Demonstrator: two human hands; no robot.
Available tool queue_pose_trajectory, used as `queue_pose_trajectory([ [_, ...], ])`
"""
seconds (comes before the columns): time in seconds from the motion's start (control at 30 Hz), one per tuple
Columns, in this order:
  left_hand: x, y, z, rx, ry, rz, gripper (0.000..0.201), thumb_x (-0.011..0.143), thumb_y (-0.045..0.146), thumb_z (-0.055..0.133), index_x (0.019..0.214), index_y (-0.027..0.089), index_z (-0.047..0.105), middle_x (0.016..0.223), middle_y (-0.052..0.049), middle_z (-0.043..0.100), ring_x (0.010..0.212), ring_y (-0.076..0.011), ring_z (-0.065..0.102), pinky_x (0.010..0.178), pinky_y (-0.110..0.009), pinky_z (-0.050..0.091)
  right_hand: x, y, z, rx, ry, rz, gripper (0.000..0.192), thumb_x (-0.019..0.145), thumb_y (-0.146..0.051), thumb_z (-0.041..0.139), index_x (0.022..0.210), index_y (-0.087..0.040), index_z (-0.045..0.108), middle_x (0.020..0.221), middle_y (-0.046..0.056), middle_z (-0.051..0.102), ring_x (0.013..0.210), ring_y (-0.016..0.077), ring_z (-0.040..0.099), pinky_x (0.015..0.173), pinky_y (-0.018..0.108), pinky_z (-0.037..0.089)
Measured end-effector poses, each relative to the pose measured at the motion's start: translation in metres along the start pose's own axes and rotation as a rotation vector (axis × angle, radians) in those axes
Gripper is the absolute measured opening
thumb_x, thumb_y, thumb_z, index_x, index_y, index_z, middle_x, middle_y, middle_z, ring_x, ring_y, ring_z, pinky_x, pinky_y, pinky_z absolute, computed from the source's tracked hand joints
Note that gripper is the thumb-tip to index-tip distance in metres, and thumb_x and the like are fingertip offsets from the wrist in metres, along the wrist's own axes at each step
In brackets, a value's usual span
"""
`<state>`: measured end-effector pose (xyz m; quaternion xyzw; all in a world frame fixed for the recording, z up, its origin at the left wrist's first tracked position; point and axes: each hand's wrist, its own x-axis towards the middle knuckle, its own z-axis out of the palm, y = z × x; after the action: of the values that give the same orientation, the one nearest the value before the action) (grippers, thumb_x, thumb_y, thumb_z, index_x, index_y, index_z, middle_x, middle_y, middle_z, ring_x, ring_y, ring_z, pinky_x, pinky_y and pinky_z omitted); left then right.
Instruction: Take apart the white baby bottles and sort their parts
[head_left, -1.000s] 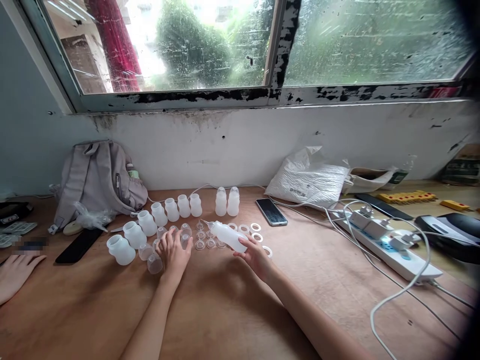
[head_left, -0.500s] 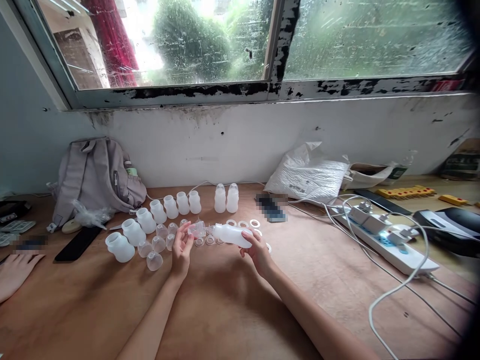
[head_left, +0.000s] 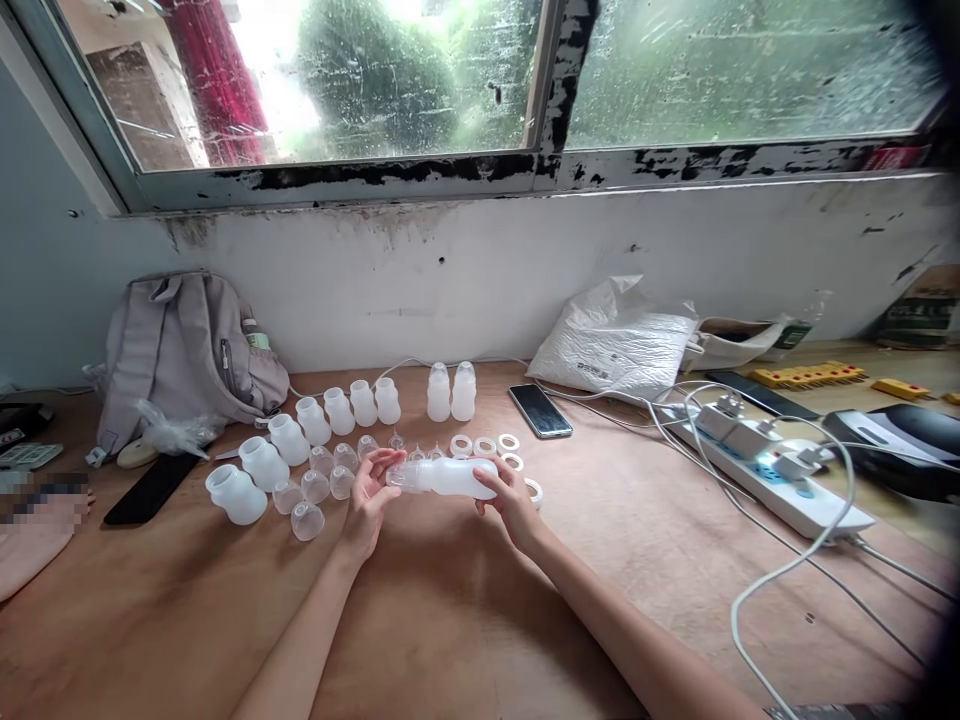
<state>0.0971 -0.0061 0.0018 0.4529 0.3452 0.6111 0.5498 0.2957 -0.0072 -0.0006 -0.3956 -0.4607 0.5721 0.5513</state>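
A frosted white baby bottle (head_left: 456, 477) lies sideways in the air over the table, its bottom end in my right hand (head_left: 516, 503). At its neck end is a clear cap (head_left: 403, 478), gripped by the fingers of my left hand (head_left: 367, 508). Cap and bottle meet in one line. Several clear dome caps (head_left: 315, 487) stand left of my left hand. Just beyond the bottle are clear nipples (head_left: 397, 440), partly hidden, and white rings (head_left: 485, 447). Open bottles (head_left: 264, 464) form a curved row at the left. Two capped bottles (head_left: 439, 391) stand behind.
A phone (head_left: 540, 411) lies beyond my right hand. Farther right are a silvery bag (head_left: 611, 340) and a power strip (head_left: 787, 495) with looping cables. A backpack (head_left: 187, 345) and a black phone (head_left: 150, 490) sit left. Another person's hand (head_left: 37, 540) rests at the left edge.
The clear cap in my left hand has come over the bottle's neck; before, it was held slightly apart. The bottle is now more level. My right hand keeps its hold.
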Motion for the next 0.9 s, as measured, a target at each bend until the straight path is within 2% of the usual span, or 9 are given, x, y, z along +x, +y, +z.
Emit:
queue_pose_trajectory([
  [0.13,-0.001,-0.002,0.004,0.012,-0.037,-0.095,0.032,0.071,0.026,0.058,0.102,0.021,0.052,0.114,-0.006,0.055,0.113,-0.0196,0.043,0.091,-0.030,0.035,-0.001,-0.001,0.001,0.005,-0.013,-0.019,0.023,0.070,-0.034,0.060,0.085,-0.018,0.057,0.078,0.003,0.052,0.064,0.0131,0.048,0.042,0.021,0.038],
  [0.23,0.000,-0.006,0.004,0.069,-0.035,-0.193,0.034,0.072,0.035,0.059,0.103,0.020,0.054,0.108,-0.007,0.057,0.098,-0.0185,0.053,0.084,-0.030,0.040,0.000,-0.003,-0.001,0.002,0.006,-0.027,0.023,0.069,-0.034,0.061,0.084,-0.018,0.057,0.077,0.002,0.053,0.062,0.0126,0.048,0.043,0.021,0.039],
  [0.3,0.001,-0.007,0.003,0.120,-0.045,-0.211,0.036,0.071,0.038,0.060,0.100,0.018,0.057,0.102,-0.007,0.060,0.089,-0.0179,0.056,0.076,-0.028,0.043,0.000,-0.004,-0.001,-0.002,0.019,-0.028,0.022,0.068,-0.034,0.061,0.082,-0.017,0.057,0.074,0.002,0.053,0.058,0.0113,0.047,0.042,0.021,0.037],
  [0.37,0.001,-0.007,0.002,0.148,-0.057,-0.181,0.035,0.070,0.037,0.061,0.098,0.017,0.058,0.100,-0.008,0.060,0.087,-0.0182,0.056,0.073,-0.027,0.043,0.001,-0.005,-0.002,-0.012,0.022,-0.024,0.022,0.069,-0.034,0.061,0.082,-0.017,0.056,0.072,0.001,0.053,0.054,0.0100,0.045,0.040,0.021,0.036],
  [0.57,-0.002,-0.003,0.001,0.200,-0.029,-0.076,0.038,0.067,0.033,0.065,0.100,0.015,0.057,0.099,-0.008,0.061,0.093,-0.0203,0.055,0.077,-0.027,0.042,-0.002,-0.007,0.001,-0.136,0.032,-0.047,0.026,0.072,-0.040,0.055,0.079,-0.016,0.054,0.064,0.000,0.050,0.044,0.0077,0.041,0.035,0.020,0.032],
  [0.63,-0.002,-0.002,0.002,0.240,-0.044,-0.053,0.039,0.065,0.033,0.065,0.099,0.016,0.057,0.094,-0.007,0.062,0.089,-0.0197,0.056,0.076,-0.027,0.042,-0.004,-0.007,0.001,-0.229,0.049,-0.090,0.025,0.072,-0.041,0.053,0.079,-0.017,0.054,0.062,-0.002,0.048,0.043,0.0075,0.040,0.035,0.020,0.031],
  [0.77,-0.005,-0.002,0.005,0.277,-0.090,-0.021,0.037,0.063,0.033,0.067,0.095,0.016,0.058,0.088,-0.005,0.062,0.084,-0.0186,0.057,0.074,-0.027,0.043,-0.010,-0.003,-0.001,-0.423,0.122,-0.187,0.020,0.075,-0.038,0.050,0.079,-0.019,0.053,0.066,-0.002,0.051,0.055,0.0113,0.048,0.044,0.020,0.038],
  [0.9,-0.010,-0.006,0.012,0.271,-0.139,-0.030,0.035,0.063,0.032,0.067,0.092,0.016,0.056,0.088,-0.005,0.061,0.082,-0.0175,0.056,0.071,-0.026,0.043,-0.015,0.007,-0.003,-0.490,0.241,-0.351,0.019,0.077,-0.037,0.045,0.079,-0.019,0.051,0.068,0.000,0.052,0.058,0.0131,0.048,0.051,0.024,0.039],
])
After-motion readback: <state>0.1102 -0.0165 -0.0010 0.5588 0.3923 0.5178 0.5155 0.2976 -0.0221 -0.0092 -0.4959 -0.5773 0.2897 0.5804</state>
